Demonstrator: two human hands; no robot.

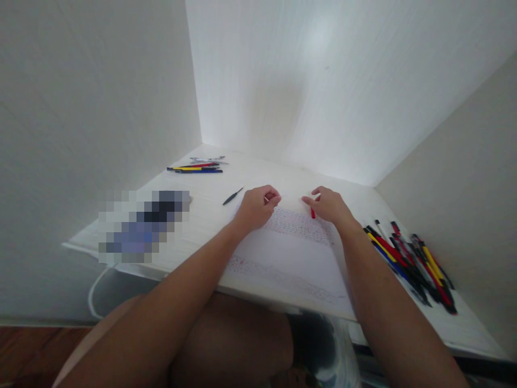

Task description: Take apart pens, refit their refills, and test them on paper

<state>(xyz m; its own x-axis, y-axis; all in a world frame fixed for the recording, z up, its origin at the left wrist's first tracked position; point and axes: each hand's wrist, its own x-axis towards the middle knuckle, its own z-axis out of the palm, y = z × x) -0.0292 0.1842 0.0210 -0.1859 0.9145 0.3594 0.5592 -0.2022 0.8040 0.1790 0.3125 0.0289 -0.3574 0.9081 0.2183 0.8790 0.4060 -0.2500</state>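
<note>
A white sheet of paper (291, 253) with lines of small writing lies on the white desk (210, 215) in front of me. My left hand (258, 205) rests at the sheet's top left, its fingers curled around a small pale piece I cannot make out. My right hand (329, 206) sits at the sheet's top right, fingers pinched on a red pen (312, 213) whose end points down at the paper. The hands are a short gap apart.
A heap of several red, yellow, blue and black pens (412, 267) lies at the desk's right. A few more pens (196, 168) lie at the far left. A single black pen part (233, 196) lies left of my left hand. A blurred object (143, 226) sits near the left edge. Walls close in on three sides.
</note>
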